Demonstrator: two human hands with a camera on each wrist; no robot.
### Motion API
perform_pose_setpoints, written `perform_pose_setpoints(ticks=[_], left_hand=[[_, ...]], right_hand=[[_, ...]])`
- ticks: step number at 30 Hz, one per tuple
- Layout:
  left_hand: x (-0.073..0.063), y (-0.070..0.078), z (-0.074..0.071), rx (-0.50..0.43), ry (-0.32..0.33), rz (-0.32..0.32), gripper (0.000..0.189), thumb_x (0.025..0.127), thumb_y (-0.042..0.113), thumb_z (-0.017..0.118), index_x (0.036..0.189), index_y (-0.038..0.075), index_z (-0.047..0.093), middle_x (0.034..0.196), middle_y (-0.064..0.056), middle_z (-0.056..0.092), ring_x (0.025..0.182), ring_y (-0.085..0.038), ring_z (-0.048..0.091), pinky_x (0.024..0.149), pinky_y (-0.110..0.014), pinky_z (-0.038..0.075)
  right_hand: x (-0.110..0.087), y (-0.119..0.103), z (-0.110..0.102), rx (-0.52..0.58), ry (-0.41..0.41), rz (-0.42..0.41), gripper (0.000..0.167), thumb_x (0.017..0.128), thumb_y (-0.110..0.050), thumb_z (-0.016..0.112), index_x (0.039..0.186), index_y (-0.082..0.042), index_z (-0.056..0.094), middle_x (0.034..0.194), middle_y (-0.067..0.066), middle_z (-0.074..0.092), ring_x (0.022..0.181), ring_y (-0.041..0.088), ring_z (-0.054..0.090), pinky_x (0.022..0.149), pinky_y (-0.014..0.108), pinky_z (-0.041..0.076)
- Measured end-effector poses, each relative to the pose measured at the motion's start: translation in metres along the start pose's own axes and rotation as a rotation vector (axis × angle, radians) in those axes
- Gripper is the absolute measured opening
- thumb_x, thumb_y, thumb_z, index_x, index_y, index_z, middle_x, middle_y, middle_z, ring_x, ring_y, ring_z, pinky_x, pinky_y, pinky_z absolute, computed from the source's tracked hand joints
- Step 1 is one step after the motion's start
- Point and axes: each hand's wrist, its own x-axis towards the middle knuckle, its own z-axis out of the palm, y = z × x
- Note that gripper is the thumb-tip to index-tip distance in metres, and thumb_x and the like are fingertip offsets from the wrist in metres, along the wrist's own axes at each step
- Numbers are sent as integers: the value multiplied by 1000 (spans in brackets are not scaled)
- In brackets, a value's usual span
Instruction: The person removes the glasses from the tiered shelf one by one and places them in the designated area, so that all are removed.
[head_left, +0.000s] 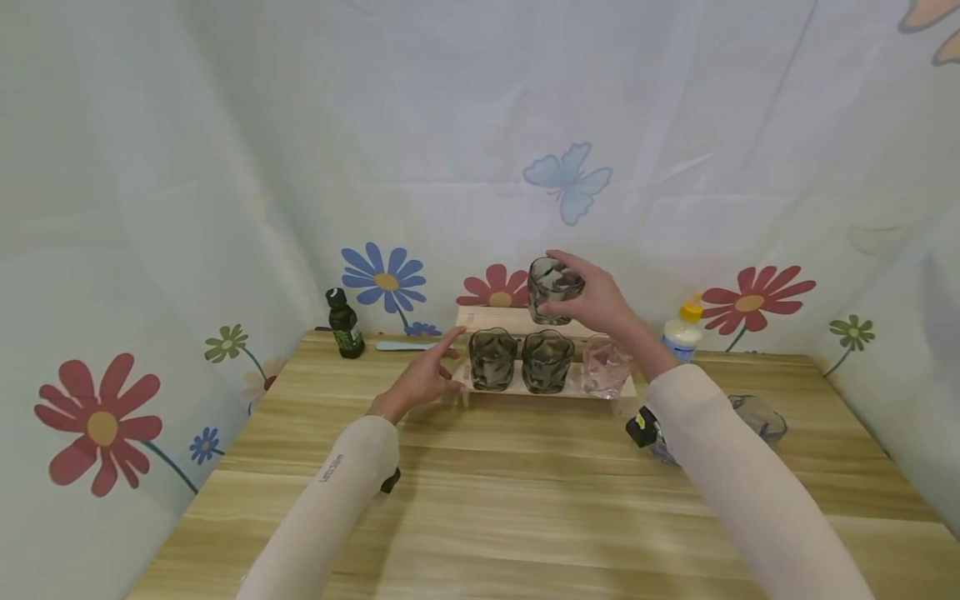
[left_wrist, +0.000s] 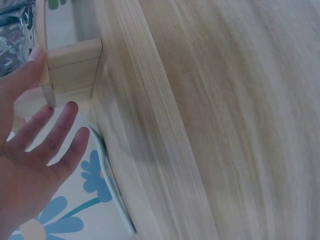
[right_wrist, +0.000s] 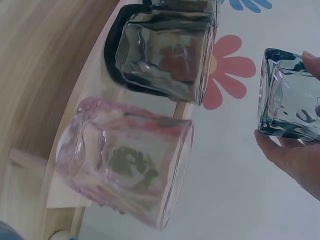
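My right hand (head_left: 596, 296) holds a smoky grey glass tumbler (head_left: 546, 292) in the air above the back tier of a small two-tier wooden rack (head_left: 487, 318). Fingers and thumb span the tumbler in the right wrist view. Two more grey tumblers (head_left: 492, 360) and a pink glass tumbler (right_wrist: 125, 160) stand side by side on the rack's front tier. At the rack's left end is my left hand (head_left: 420, 379), its fingers spread and fairly straight. Its thumb and one fingertip meet the board edge (left_wrist: 46, 90) in the left wrist view.
A dark green bottle (head_left: 346, 325) and a flat pale blue strip (head_left: 401, 346) lie left of the rack. To the right stands a yellow-capped bottle (head_left: 681, 336). A clear glass piece (head_left: 759, 417) and a black-capped item (head_left: 642, 427) are near the right sleeve. A flowered curtain (head_left: 450, 167) hangs behind.
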Motion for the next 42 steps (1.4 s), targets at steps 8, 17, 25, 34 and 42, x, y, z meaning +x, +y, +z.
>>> perform_pose_setpoints(ticks=[8,17,25,34,42], left_hand=[[1,-2,0,-3,-1,9,104,81,8,83,160,32,19,142,-21,54,89,-27,71,72,-37,57],[1,-3,1,2,1,3,105,82,8,83,160,33,18,143,-21,53,89,-27,70,72,-38,57],[2,-3,1,-8,-5,0,104,82,8,82,160,34,18,143,-21,53,89,-27,70,71,-37,57],[3,-6,1,-15,-5,2,104,82,8,82,159,36,18,143,-21,53,91,-29,71,72,-38,57],[2,-6,1,-21,-4,31,103,82,9,82,160,32,18,142,-23,53,90,-30,71,74,-40,58]], right_hand=[[-22,8,-19,-19,13,5,85,85,-23,82,156,-23,35,158,12,40,138,38,44,109,59,39],[-45,24,-37,-27,50,9,86,85,-24,82,157,-23,35,152,15,45,130,39,50,101,59,45],[-67,38,-53,-59,85,30,84,86,-27,80,157,-23,35,152,18,45,131,42,48,98,62,45],[-92,52,-71,-90,122,55,85,86,-28,81,157,-21,35,146,21,48,128,44,50,92,63,48],[-108,66,-83,-131,161,74,87,85,-26,82,157,-18,34,138,25,53,123,44,54,86,58,49]])
